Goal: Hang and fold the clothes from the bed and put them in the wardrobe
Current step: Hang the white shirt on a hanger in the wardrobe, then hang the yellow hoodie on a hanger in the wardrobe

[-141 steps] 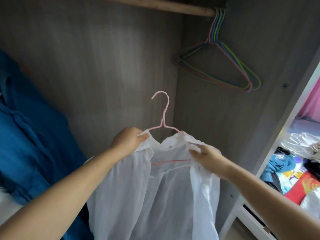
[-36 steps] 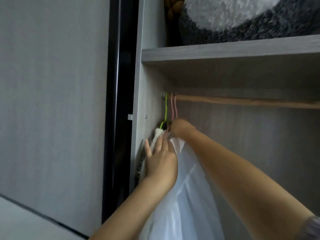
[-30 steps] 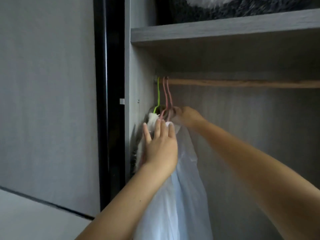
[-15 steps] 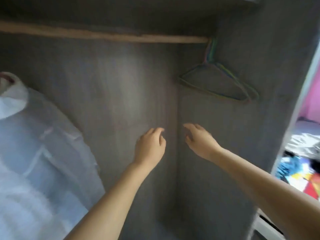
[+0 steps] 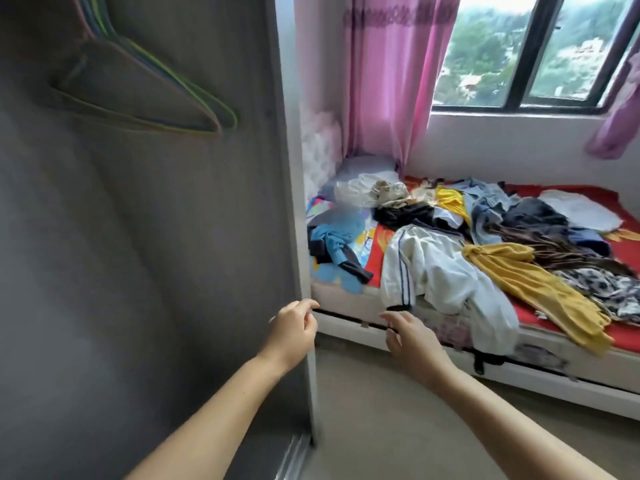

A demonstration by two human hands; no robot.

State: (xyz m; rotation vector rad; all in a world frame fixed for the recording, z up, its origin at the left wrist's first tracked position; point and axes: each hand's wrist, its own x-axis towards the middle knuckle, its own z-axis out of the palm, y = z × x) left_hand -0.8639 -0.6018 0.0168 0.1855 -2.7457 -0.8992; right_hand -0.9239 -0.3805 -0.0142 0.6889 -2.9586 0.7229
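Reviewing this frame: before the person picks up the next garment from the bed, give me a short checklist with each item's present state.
1. Left hand free: ok, fingers loosely curled, holding nothing.
2. Right hand free: ok, fingers relaxed, nothing held.
3. Clothes left on the bed: ok, many remain; the white jacket hangs over the near edge, closest to the hands.
4. Spare hangers in the wardrobe: ok, several hang empty at upper left.
5. Floor between person and bed clear: ok, as far as visible.
6. Room on the rail: cannot tell, rail out of view.
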